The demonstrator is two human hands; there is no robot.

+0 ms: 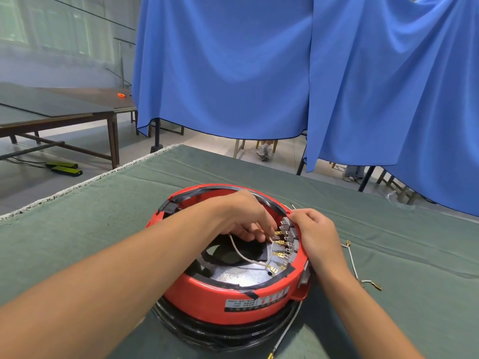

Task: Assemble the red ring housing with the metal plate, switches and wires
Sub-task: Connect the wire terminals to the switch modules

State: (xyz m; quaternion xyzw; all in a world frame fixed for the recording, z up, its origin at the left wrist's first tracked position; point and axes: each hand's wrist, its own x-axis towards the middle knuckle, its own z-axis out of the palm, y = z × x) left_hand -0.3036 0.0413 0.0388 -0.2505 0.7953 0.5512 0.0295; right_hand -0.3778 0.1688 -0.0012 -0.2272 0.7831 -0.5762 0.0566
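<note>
Red plastic is what you are working in: the ring housing [233, 294] sits flat on the green surface [388, 229], open side up, its axis upright and its label facing you. Your left hand [243, 218] reaches inside, fingers curled and pinching a white wire [241, 251] near its brass clip. Just beyond those fingertips stands the row of switch tabs [286, 239] on the inner wall. Your right hand [315, 229] curls over the rim beside them, steadying it. I judge the risk to be a clip pushed on crooked, bending a tab, or landing on the wrong one. Spare wires [353, 265] lie outside your right wrist; a black cable [233, 332] coils underneath.
</note>
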